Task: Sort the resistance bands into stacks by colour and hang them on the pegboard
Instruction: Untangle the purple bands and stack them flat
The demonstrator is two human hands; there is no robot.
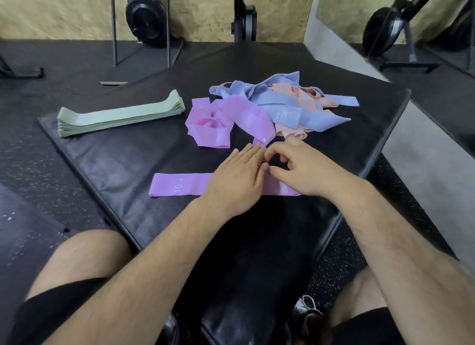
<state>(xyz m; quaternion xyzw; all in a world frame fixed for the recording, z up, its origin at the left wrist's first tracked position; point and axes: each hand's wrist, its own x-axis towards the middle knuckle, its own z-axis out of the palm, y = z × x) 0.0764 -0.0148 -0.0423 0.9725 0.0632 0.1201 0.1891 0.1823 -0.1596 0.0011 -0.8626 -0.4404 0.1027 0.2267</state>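
Surface: a black padded mat lies on the speckled rubber floor, and all the bands are on it.
Green stack: sage-green resistance bands laid flat, one on another, at the far left of the mat, well apart from the rest.
Flat purple band: it lies stretched out crosswise nearest the person, with a pale "10" printed on it. Its middle and right end are under the hands.
Loose purple bands: a curled heap in the middle of the mat. One tail runs down to the fingertips of the left hand.
Blue bands: tangled at the far right, touching the purple heap.
Peach bands: mixed into the blue tangle, partly under it.
Left hand: its grip is wide, with the fingers straight and together, the palm down on the flat purple band.
Right hand: it rests on the right end of the same band, just beside the left hand. The fingers are curled towards the thumb, and I cannot tell whether this grip pinches anything.
Person: seated, with bare knees and black shorts either side of the mat.
Background: a chipboard wall with black gym equipment in front of it.
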